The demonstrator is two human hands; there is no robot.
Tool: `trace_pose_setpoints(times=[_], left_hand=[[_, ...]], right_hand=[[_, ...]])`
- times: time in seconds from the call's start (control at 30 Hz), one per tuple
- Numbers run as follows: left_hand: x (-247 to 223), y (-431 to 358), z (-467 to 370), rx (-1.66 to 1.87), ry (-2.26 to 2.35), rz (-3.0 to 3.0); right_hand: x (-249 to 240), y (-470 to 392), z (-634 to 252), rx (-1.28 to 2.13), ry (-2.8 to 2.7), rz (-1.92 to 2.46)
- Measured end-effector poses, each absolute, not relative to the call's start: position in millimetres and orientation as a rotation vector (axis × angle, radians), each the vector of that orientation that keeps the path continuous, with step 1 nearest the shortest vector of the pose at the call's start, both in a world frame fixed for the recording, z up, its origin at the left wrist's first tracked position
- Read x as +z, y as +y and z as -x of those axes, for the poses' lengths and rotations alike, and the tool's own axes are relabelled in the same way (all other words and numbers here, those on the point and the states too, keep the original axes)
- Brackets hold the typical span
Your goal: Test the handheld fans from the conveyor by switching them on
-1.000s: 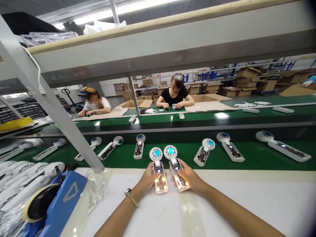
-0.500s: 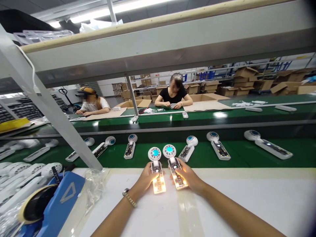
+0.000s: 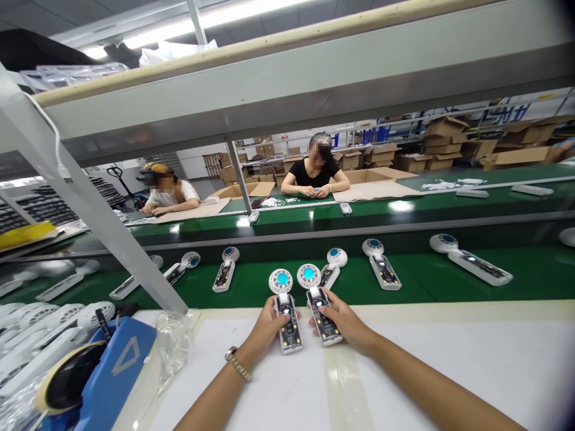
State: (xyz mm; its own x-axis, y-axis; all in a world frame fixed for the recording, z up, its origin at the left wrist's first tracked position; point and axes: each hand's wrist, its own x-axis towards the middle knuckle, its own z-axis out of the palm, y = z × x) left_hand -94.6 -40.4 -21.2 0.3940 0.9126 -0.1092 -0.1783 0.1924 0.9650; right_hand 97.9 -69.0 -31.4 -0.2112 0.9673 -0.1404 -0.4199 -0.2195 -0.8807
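Note:
My left hand (image 3: 264, 328) is closed around the handle of a white handheld fan (image 3: 293, 336), its thumb on the dark, clear-fronted handle. In my right hand (image 3: 348, 322) is a matching handheld fan (image 3: 327, 333), with the thumb pressing near the small lit spot on its front. Both fans stand upright side by side, their round heads with bright blue centres at the top. The lamps along both handles look unlit. Just behind the right fan, another fan (image 3: 336, 257) lies on the green conveyor belt (image 3: 265, 257).
Several more fans, such as one (image 3: 384, 269), lie along the belt. A white-covered worktop (image 3: 426, 365) spans the front. At left are a blue tape dispenser (image 3: 121, 359) and stacked white fans (image 3: 54, 335). A slanted post (image 3: 121, 239) crosses the left side. Two people sit across the line.
The orange-yellow lamps on both held fans have gone from glowing to dark. Fans on the near belt have shifted left, while pieces on the far belt moved right. Both hands keep their grip.

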Motion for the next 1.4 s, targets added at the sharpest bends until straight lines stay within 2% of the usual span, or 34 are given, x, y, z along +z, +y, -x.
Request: trace_pose_setpoints(times=[0.3,1.4], left_hand=[[-23.4,-39.1,98.8,0.865,0.787,-1.106],[-22.4,-39.4,99.5,0.845,0.765,-1.129]], right_hand=[[-24.2,-74.4,-98.5,1.694,-0.983,0.782],[-21.7,-74.9,-96.2,1.675,-1.03,0.79]])
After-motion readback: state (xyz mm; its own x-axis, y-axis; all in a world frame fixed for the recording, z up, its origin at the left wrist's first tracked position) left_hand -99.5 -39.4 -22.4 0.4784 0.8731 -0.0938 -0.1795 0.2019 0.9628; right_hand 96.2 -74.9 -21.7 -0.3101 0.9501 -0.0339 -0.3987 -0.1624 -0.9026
